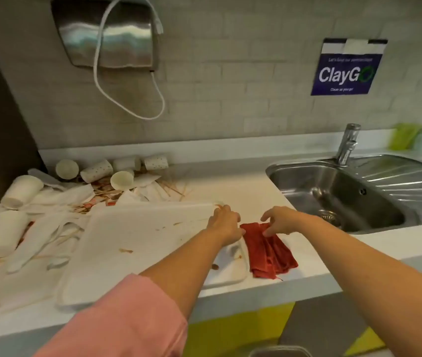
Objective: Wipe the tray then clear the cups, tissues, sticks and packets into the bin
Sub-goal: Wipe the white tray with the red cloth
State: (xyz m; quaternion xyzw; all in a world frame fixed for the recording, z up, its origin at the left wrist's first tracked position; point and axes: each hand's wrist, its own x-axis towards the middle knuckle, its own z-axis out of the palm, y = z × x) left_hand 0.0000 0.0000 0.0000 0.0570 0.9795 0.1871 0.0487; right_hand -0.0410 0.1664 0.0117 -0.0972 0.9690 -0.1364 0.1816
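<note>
Now R hand (280,221) is pinching far edge of red cloth (269,251), L hand (226,222) pinching its corner by tray (140,235); soft, limp, light.

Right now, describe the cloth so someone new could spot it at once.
Find the steel sink on the right of the counter. Just left of it, beside the white tray, lies the cloth. It is rumpled and red, while tray and counter are white.

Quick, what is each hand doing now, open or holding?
Left hand: curled beside the red cloth; grip cannot be told.
Right hand: pinches the red cloth.
</note>
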